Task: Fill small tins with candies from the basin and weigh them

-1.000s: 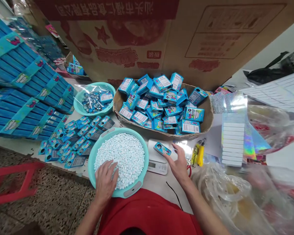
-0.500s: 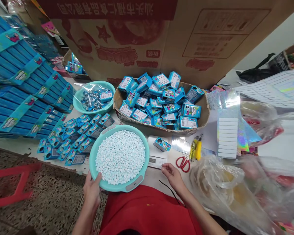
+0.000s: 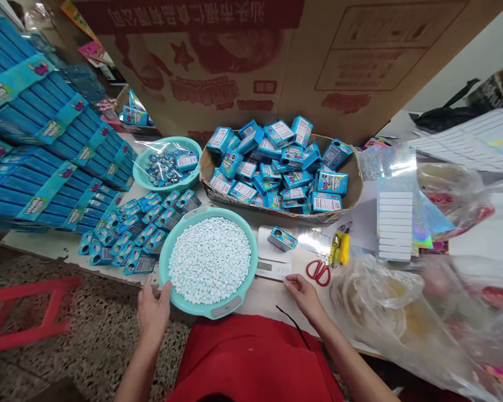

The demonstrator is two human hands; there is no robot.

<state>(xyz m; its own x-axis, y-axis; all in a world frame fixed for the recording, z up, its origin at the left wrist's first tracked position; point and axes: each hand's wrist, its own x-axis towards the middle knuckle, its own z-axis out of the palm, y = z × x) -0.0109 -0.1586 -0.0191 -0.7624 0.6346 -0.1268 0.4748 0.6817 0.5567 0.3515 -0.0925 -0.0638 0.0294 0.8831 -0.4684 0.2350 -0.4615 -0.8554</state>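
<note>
A turquoise basin full of small pale blue and white candies sits in front of me. My left hand is open at its lower left rim, fingers apart, thumb close to the edge. My right hand lies with fingers loosely extended at the front right corner of a white digital scale, holding nothing. On the scale's platform rests one blue candy tin, a round hole in its top. Left of the basin several similar blue tins with round openings stand in rows.
Behind is a cut-down carton heaped with blue tins. A smaller turquoise bowl holds round metallic pieces. Red scissors, a yellow-handled cutter and plastic bags lie right. Blue display boxes are stacked left; a large carton stands behind.
My left hand has come off the basin's rim, and its fingers have spread slightly. My right hand stays by the scale's corner. The whole view has shifted slightly.
</note>
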